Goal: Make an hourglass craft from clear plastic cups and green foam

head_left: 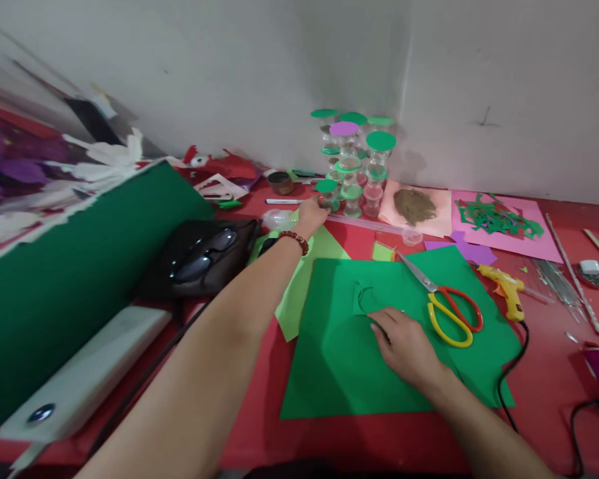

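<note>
My left hand [315,216], with a beaded bracelet at the wrist, reaches to a small clear cup with a green disc on top [326,187], in front of the stacked cups [350,166]. Its fingertips are at the cup's base; whether they grip it is unclear. Over a large green sheet [329,372] is my right hand [399,339], fingers curled, its fingertips at a small green paper piece [363,298] with a curved line on it. Scissors [442,293] with red and yellow handles lie on the sheet, right of that hand.
A yellow glue gun [506,286] with a black cord lies at the right. Pink sheets hold brown powder [414,206] and green scraps [499,218]. Glasses [204,256] rest on a black case at the left, near a green board [104,266] and a white power strip [87,376].
</note>
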`<state>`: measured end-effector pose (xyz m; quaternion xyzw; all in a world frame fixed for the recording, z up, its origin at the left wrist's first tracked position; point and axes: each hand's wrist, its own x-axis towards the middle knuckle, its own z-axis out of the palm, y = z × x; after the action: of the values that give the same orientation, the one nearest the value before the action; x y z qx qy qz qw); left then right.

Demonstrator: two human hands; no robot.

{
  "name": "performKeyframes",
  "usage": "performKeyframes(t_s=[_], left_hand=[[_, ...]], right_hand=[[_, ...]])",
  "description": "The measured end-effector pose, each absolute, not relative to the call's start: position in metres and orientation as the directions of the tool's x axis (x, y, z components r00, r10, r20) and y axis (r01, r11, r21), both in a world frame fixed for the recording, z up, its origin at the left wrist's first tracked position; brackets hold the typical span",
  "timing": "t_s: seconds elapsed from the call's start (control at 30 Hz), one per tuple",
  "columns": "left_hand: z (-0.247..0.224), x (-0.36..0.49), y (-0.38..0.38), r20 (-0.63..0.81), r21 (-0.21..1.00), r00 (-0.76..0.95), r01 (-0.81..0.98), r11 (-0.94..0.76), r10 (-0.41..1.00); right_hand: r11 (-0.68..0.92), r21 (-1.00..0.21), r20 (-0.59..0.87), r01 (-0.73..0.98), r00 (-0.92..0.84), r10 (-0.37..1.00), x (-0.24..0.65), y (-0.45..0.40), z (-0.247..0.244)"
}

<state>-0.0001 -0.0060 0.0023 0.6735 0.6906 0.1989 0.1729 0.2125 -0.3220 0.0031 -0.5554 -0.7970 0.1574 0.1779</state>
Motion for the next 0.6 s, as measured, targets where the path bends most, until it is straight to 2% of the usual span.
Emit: performKeyframes(t_s=[0.23, 0.37, 0.5, 0.57, 0.6], left_hand=[[0.019, 0.008, -0.068, 0.075, 0.386, 0.158, 0.906, -0.175, 0.985], [0.029, 0.022, -0.121, 0.113, 0.374, 0.293, 0.873, -0.314, 0.949], [0.038, 0.048, -0.201, 0.309, 0.513, 0.476, 0.646, -0.566, 0.824], [0.041, 0.062, -0.244, 0.310, 0.622, 0.556, 0.495, -0.607, 0.771], [0.041, 0.070, -0.262, 0.276, 0.685, 0.610, 0.418, -0.598, 0.743]], right_hand=[[0.370, -0.467, 0.208, 0.803, -0.307, 0.929, 0.217, -0.319, -0.005], [0.346, -0.538, 0.274, 0.769, -0.229, 0.934, 0.221, -0.315, -0.008], [0.258, -0.692, 0.291, 0.674, -0.067, 0.954, 0.222, -0.309, -0.012], [0.216, -0.841, 0.261, 0.496, 0.022, 0.965, 0.220, -0.305, -0.014], [0.197, -0.921, 0.229, 0.336, 0.055, 0.972, 0.220, -0.302, -0.014]])
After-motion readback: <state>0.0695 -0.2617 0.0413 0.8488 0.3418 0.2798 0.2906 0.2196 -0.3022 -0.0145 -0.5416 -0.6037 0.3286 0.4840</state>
